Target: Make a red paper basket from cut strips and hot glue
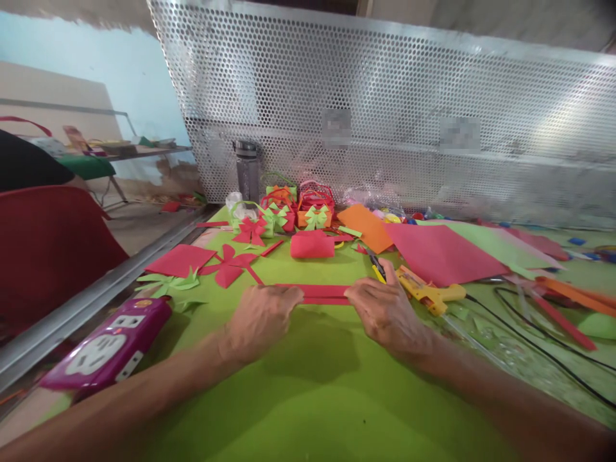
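A red paper strip (325, 294) stretches level between my two hands, just above the green tabletop. It looks folded lengthwise, with a dark slit along its lower part. My left hand (262, 317) is closed on the strip's left end, fingers curled over it. The other end is pinched by my right hand (385, 314). Right behind that hand shows a black and yellow cutter knife (376, 266); whether the hand touches it I cannot tell. Beyond the strip sits a rolled red paper piece (312, 246). A yellow glue gun (430, 292) lies to the right of my right hand.
Small paper baskets with bows (315, 217) stand at the back beside a grey bottle (247, 170). A purple case (113, 343) is at left, near red paper petals (227, 264). Red sheets (443, 253) and a black cord (520, 343) spread rightward. A perforated metal panel (385, 96) closes the back.
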Action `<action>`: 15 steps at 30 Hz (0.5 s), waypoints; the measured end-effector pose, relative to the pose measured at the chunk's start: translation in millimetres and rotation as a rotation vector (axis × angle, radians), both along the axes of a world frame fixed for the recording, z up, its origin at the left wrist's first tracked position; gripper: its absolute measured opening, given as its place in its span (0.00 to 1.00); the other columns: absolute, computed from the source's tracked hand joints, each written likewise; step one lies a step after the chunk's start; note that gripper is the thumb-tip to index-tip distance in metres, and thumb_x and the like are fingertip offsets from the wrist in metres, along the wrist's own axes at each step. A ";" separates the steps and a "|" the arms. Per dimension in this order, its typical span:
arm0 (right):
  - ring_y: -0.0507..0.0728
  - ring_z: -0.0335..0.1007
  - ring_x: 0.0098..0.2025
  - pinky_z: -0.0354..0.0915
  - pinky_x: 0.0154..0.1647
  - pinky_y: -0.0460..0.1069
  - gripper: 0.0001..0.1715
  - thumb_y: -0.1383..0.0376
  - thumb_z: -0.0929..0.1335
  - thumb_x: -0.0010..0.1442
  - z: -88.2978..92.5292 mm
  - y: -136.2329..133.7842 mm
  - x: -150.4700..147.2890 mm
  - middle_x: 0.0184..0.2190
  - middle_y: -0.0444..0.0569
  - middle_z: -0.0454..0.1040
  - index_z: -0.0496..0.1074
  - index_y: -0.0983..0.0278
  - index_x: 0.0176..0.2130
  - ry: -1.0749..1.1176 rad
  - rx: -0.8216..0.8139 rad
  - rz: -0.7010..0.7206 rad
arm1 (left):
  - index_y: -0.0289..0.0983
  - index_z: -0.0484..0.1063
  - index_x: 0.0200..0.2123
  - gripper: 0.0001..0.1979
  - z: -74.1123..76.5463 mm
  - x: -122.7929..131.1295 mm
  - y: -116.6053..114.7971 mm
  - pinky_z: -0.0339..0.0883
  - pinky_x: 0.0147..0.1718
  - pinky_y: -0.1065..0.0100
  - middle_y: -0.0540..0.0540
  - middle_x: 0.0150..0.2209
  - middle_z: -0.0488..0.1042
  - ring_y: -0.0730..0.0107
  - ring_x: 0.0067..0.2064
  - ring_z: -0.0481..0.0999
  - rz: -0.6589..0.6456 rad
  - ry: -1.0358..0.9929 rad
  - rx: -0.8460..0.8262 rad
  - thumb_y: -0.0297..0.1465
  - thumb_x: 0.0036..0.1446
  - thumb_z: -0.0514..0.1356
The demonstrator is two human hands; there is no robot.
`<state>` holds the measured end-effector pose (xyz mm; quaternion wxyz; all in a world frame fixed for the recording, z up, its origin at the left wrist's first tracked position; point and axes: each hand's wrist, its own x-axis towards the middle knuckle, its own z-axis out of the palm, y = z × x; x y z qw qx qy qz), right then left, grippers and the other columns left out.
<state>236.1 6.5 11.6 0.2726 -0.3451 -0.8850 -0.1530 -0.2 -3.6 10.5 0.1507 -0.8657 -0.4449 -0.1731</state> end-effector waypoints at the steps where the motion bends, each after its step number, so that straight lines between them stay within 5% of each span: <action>1: 0.50 0.64 0.27 0.47 0.56 0.59 0.17 0.73 0.57 0.63 0.2 1.5 0.8 0.22 0.42 0.70 0.68 0.66 0.28 0.006 0.006 -0.005 | 0.34 0.64 0.24 0.12 0.0 -1.1 0.8 0.42 0.18 0.73 0.53 0.16 0.64 0.77 0.18 0.59 0.016 0.005 0.001 0.16 0.47 0.46; 4: 0.51 0.66 0.28 0.45 0.57 0.61 0.15 0.72 0.58 0.64 0.9 2.1 0.0 0.23 0.43 0.72 0.69 0.66 0.31 0.077 0.056 -0.032 | 0.35 0.63 0.23 0.11 -1.3 -1.8 2.2 0.42 0.18 0.73 0.52 0.16 0.65 0.75 0.17 0.61 0.052 0.018 0.005 0.16 0.47 0.47; 9: 0.57 0.68 0.46 0.41 0.61 0.64 0.12 0.66 0.62 0.64 -2.3 -14.9 -14.8 0.39 0.51 0.76 0.68 0.69 0.45 0.014 0.161 0.055 | 0.35 0.65 0.29 0.11 -6.7 13.5 -7.6 0.53 0.17 0.72 0.51 0.19 0.70 0.70 0.19 0.68 -0.080 0.011 0.035 0.16 0.50 0.48; 15: 0.56 0.68 0.38 0.42 0.61 0.64 0.14 0.75 0.58 0.62 -5.6 -29.0 -24.9 0.29 0.49 0.75 0.71 0.70 0.38 -0.085 0.240 0.095 | 0.35 0.65 0.29 0.09 -6.0 29.0 -22.1 0.62 0.17 0.69 0.49 0.21 0.71 0.66 0.20 0.71 -0.216 0.004 0.064 0.17 0.50 0.50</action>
